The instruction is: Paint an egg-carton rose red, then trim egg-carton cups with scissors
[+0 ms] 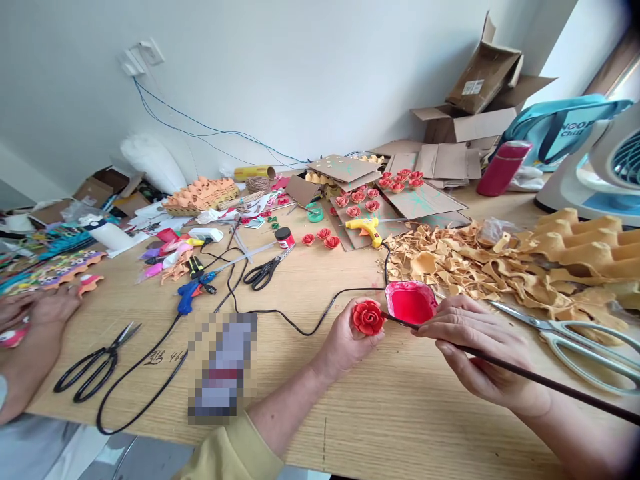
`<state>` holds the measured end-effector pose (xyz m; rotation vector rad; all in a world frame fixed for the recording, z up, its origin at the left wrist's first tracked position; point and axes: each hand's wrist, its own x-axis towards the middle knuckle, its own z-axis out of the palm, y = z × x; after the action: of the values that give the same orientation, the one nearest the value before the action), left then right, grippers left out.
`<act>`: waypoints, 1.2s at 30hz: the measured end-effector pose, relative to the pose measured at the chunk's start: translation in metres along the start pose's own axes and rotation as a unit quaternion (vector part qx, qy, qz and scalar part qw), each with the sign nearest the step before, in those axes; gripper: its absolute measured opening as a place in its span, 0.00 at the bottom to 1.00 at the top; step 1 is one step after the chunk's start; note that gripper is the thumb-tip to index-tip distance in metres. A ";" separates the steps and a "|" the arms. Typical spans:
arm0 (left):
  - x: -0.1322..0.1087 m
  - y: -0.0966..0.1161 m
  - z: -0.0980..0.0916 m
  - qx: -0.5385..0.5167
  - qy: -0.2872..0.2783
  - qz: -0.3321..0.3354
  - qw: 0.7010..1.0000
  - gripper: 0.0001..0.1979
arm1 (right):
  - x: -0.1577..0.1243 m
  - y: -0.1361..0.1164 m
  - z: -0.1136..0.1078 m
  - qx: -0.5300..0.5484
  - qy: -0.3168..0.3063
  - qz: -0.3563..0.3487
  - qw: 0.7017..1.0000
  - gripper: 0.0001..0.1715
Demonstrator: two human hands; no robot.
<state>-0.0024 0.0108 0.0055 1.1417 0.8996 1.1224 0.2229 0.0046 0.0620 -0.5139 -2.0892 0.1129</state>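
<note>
A red rose [369,317] made of curled petals is held in my left hand [345,343], its face turned up toward me. My right hand [480,353] grips a long dark paintbrush [545,383], whose tip touches or nearly touches the rose's right edge. Just behind both hands sits a small tub of red paint [411,303], its rim smeared pink and white. Several more red roses [331,242] lie farther back on the table, and others rest on cardboard sheets [440,203]. My left fingers are partly hidden behind the rose.
Yellow egg-carton scraps [440,257] pile up at right, beside large pale-handled scissors [575,333]. A yellow glue gun [367,230], a blue glue gun [193,293] and black scissors [100,363] lie around. Cables [300,330] cross the table. A co-worker's hands [50,310] are at far left.
</note>
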 end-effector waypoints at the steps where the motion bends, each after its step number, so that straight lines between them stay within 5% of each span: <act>1: 0.000 -0.001 0.000 -0.002 0.002 -0.002 1.000 0.30 | 0.001 0.000 0.000 0.001 0.005 0.002 1.000 0.19; 19: 0.022 0.009 -0.036 0.161 0.144 0.025 0.976 0.27 | 0.004 0.011 -0.007 -0.035 0.057 0.037 0.997 0.12; 25: 0.030 0.017 -0.061 0.269 0.226 0.041 0.935 0.26 | 0.006 0.018 -0.008 -0.052 0.077 0.063 0.994 0.10; 36: 0.133 0.043 -0.124 0.434 0.303 0.004 0.849 0.23 | 0.006 0.030 -0.016 -0.074 0.098 0.069 0.990 0.07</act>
<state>-0.0997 0.1698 0.0227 1.5170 2.0409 1.1154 0.2426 0.0320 0.0677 -0.7309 -1.8784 -0.0138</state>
